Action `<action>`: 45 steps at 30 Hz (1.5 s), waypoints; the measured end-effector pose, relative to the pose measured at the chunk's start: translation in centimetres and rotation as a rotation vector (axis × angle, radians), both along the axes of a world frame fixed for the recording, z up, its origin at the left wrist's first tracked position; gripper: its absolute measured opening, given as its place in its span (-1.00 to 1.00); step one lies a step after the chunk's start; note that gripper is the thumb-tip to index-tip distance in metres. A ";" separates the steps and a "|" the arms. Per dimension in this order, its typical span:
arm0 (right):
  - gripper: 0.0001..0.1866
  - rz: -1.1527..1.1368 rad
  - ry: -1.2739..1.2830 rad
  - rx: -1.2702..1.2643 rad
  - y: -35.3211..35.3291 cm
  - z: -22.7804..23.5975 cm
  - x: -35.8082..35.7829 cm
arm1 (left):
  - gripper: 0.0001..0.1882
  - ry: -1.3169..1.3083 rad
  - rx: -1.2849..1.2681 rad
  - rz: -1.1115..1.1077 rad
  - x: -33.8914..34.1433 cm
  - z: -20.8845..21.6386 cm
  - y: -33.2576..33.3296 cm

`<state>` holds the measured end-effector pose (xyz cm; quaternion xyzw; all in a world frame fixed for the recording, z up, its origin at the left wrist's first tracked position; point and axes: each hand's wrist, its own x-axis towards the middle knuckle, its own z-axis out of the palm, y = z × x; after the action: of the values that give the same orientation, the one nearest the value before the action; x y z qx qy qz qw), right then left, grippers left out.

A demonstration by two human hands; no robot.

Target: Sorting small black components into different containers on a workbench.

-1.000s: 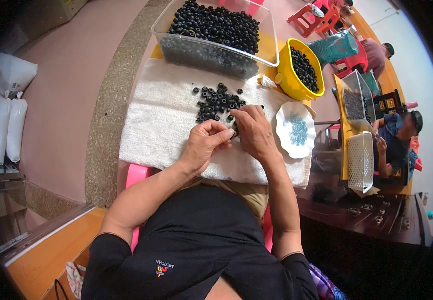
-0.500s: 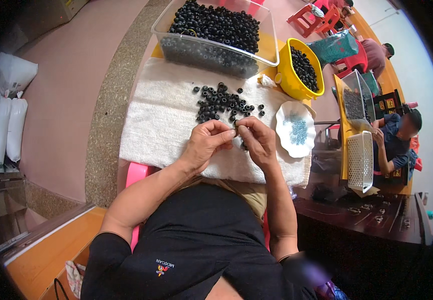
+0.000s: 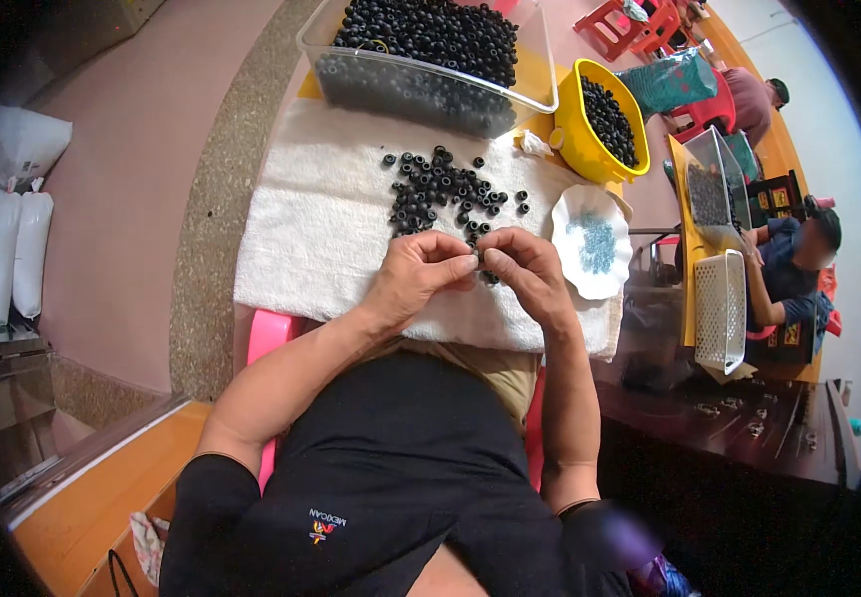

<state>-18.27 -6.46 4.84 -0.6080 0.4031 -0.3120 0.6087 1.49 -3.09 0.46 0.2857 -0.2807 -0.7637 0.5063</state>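
Note:
Over the near part of a white towel, my left hand and my right hand meet fingertip to fingertip. Both are closed in a pinch. Whatever lies between the fingertips is too small and too covered to make out. Just beyond them spreads a loose pile of small black ring-shaped parts; a few lie right behind and below the right fingers. Right of my right hand, a white scalloped plate holds tiny pale-blue pieces.
A clear plastic bin full of black parts stands at the far side, beside a yellow basin of similar parts. Crumpled tissue lies between them and the towel. At right, another person sits near a white perforated basket. White sacks stand at left.
My view has shifted slightly, so the bin and basin sit higher. My hands remain pinched together, the right wrist turned a little outward. The pile looks much the same.

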 end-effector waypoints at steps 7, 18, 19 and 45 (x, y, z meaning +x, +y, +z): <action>-0.83 0.066 -0.050 0.113 -0.5 1.1 -0.3 | -0.82 -0.113 -0.053 -0.041 0.0 0.3 0.0; -0.81 0.167 -0.049 0.198 -0.8 1.2 -1.1 | -0.89 -0.147 -0.157 -0.057 -0.2 -0.3 0.1; -0.80 0.158 -0.045 0.201 -0.8 1.2 -1.1 | -0.88 -0.161 -0.166 -0.064 -0.2 -0.3 0.0; -0.93 -0.407 0.017 -0.442 3.5 -2.2 2.0 | -0.87 -0.150 -0.128 -0.009 -0.2 -0.1 0.2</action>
<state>-16.31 -2.94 2.68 -0.6351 0.4442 -0.5027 0.3829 1.31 -2.90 0.39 0.3081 -0.3674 -0.7229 0.4975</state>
